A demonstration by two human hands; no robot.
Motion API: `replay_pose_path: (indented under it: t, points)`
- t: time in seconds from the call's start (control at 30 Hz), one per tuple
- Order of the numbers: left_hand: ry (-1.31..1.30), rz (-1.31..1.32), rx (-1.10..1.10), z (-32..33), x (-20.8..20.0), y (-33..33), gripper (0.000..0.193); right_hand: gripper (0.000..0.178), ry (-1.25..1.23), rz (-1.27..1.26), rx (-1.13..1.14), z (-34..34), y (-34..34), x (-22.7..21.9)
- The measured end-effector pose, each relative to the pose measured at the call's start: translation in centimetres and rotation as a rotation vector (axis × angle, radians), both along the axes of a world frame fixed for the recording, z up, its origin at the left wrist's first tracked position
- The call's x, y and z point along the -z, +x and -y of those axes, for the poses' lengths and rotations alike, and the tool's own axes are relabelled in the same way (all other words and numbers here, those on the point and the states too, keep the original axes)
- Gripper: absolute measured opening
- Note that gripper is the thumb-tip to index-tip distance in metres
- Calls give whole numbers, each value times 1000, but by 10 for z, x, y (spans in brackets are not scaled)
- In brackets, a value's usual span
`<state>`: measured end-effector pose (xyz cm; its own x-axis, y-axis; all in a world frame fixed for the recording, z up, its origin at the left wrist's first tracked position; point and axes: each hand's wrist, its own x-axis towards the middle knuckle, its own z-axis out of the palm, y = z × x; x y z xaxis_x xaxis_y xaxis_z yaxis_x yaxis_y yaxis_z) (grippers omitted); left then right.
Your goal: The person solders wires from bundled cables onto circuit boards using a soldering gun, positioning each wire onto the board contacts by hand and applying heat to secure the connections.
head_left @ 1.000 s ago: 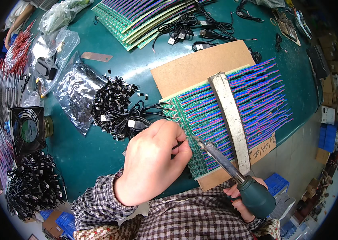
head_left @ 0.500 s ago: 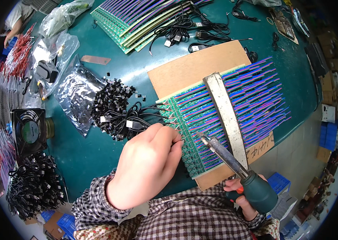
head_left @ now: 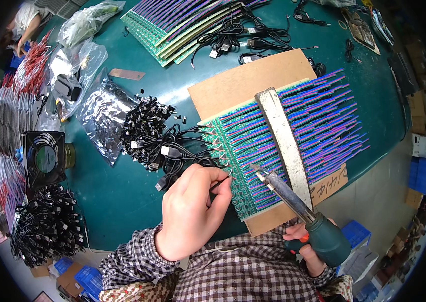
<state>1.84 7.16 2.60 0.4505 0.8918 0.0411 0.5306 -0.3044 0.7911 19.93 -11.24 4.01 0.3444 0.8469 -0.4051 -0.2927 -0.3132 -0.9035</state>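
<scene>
My left hand is closed in a pinch at the left edge of a green circuit board panel. Between its fingertips is the thin end of a black USB cable, its wire tip against the board. My right hand is wrapped round the dark green handle of a soldering gun, partly hidden behind it. The gun's metal tip points up and left, close over the panel's lower part. Several black USB cables run from the panel's left edge. Rows of blue, red and purple wires extend rightward from the panel.
A worn metal bar lies across the panel, which rests on cardboard. Small black connectors are heaped beside a plastic bag. A fan and bundled cables stand left. More boards are stacked at the back.
My left hand has turned a little and shifted slightly right, still pinching at the board's edge. A USB plug now shows beside it. The soldering gun has barely moved.
</scene>
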Motion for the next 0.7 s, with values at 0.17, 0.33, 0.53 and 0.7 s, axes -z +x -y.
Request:
replay_pose_path:
  t: [0.17,0.33,0.53,0.7]
  points:
    - [-6,39,-44,-3,4,4,13,41,34,214,-124,1,5,3]
    - [-55,-43,-69,-7,2,5,14,46,51,272,-132,3,3,3]
    - [-38,-38,-72,-6,2,5,14,54,58,397,-255,12,12,11]
    - [-10,-30,-72,-6,5,5,15,57,81,502,-381,6,12,11]
